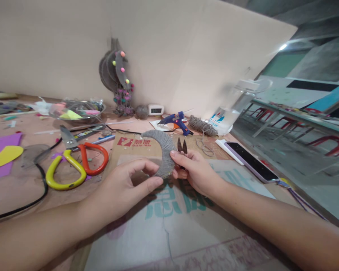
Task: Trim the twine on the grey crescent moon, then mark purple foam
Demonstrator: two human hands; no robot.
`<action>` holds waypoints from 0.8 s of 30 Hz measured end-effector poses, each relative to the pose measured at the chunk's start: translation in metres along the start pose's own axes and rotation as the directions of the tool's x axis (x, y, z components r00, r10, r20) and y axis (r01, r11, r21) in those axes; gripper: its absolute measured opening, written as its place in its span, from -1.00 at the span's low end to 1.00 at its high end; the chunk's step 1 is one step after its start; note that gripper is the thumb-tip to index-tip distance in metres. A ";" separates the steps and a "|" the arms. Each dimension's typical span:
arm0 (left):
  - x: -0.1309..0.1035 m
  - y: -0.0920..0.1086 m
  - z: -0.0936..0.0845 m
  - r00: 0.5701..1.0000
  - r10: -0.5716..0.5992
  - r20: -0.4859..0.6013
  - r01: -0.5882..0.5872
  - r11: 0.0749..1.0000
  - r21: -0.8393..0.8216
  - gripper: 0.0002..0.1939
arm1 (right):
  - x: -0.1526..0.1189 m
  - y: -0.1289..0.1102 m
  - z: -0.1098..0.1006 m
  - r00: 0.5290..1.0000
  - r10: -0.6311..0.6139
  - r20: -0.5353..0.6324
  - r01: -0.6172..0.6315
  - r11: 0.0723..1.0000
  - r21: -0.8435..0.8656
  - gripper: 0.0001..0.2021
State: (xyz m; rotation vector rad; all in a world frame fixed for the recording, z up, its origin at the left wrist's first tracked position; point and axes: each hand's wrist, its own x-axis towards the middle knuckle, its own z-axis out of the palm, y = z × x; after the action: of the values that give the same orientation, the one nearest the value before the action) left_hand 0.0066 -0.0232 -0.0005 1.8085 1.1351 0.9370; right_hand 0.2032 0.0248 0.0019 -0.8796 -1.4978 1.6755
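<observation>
A grey crescent moon wrapped in yarn (166, 148) is held up between my two hands above the printed cardboard (124, 233). My left hand (135, 178) pinches its lower tip between thumb and fingers. With its thumb on the outer curve, my right hand (192, 165) grips the crescent's right side. That same hand also carries small thread snips (182, 146), their dark blades pointing up and apart; their handle is hidden in the fingers.
Large scissors with yellow and red handles (66, 177) lie at left by a black cord. Behind stand a blue glue gun (176, 122), grey yarn (203, 126), a small digital clock (156, 109) and a pompom-trimmed hanging piece (115, 71). A phone (251, 161) lies right, near the table edge.
</observation>
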 end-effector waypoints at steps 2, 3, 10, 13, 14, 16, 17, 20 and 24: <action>0.000 -0.001 0.000 1.000 0.003 -0.005 -0.003 1.000 -0.013 -0.88 | 0.000 0.000 0.000 1.000 0.008 -0.001 -0.008 1.000 -0.002 -0.64; 0.000 -0.001 0.000 1.000 0.004 -0.003 -0.004 1.000 -0.019 -0.88 | 0.000 0.000 0.000 1.000 0.008 0.001 -0.008 1.000 -0.003 -0.64; 0.000 0.001 -0.001 1.000 0.030 -0.003 -0.030 0.999 -0.014 -0.88 | -0.001 0.001 0.000 1.000 0.006 -0.005 -0.006 1.000 -0.015 -0.65; 0.000 0.002 -0.001 1.000 0.007 -0.011 -0.008 0.999 -0.032 -0.85 | 0.000 0.001 0.000 1.000 -0.013 0.001 0.013 0.999 -0.046 -0.64; 0.000 0.002 0.000 1.000 -0.002 -0.010 0.001 0.999 -0.038 -0.84 | 0.000 0.001 0.000 1.000 -0.020 0.000 0.020 0.998 -0.066 -0.64; 0.001 0.002 0.000 0.999 -0.045 -0.017 0.044 0.997 -0.060 -0.84 | 0.001 -0.001 0.000 0.998 -0.054 -0.032 0.049 0.989 -0.140 -0.64; 0.002 0.002 0.000 0.996 -0.082 -0.031 0.079 0.994 -0.081 -0.84 | 0.000 -0.002 0.000 0.994 -0.089 -0.066 0.074 0.977 -0.201 -0.65; 0.006 0.001 0.000 0.976 -0.197 -0.098 0.178 0.968 -0.175 -0.83 | -0.003 -0.007 0.000 0.945 -0.290 -0.149 0.184 0.852 -0.489 -0.71; 0.011 -0.002 -0.001 0.975 -0.206 -0.082 0.173 0.938 -0.301 -0.83 | -0.012 -0.009 0.001 0.860 -0.509 0.036 0.300 0.446 -0.843 -0.81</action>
State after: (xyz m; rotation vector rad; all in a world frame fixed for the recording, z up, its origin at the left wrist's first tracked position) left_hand 0.0084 -0.0116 0.0002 1.3977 1.1504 1.0414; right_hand 0.2095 0.0150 0.0112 -0.9980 -2.1507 0.3910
